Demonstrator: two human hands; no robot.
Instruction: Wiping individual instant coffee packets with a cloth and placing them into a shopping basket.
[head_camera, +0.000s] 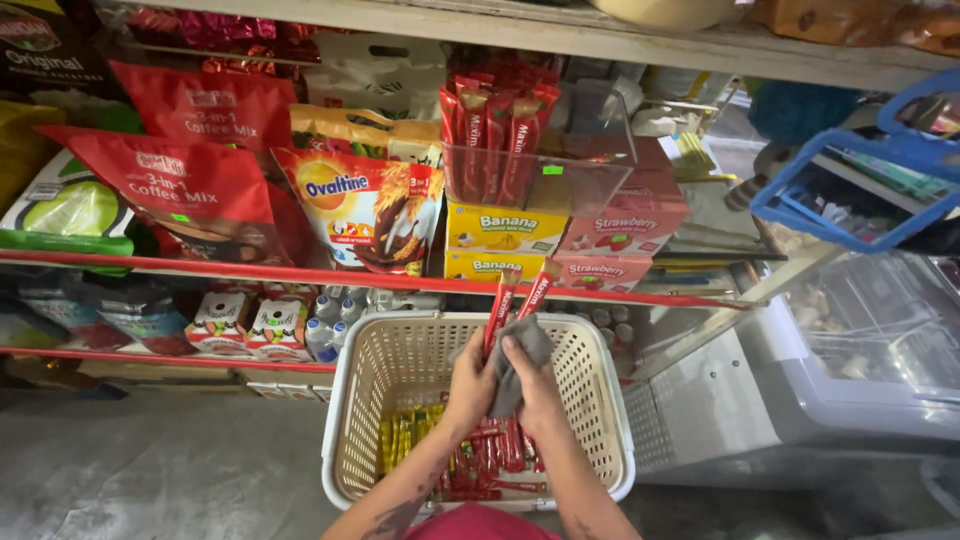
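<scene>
Over a cream plastic basket (372, 392), my left hand (470, 385) grips two long red stick sachets (502, 298) that point up toward the shelf. My right hand (535, 388) presses a grey cloth (527, 345) around the lower part of those sachets. More red sachets (495, 455) and some yellow ones (402, 433) lie on the basket's bottom. On the shelf just above stands a clear plastic bin (545, 175) holding several upright red sachets (495, 120).
Red coffee-mix bags (175, 185), an orange drink-mix bag (365, 205), yellow and pink boxes (565, 240) fill the red-edged shelf (300, 273). Small bottles and cartons (260, 325) sit below. A glass-lidded chest freezer (860, 350) and blue basket (850, 185) stand right.
</scene>
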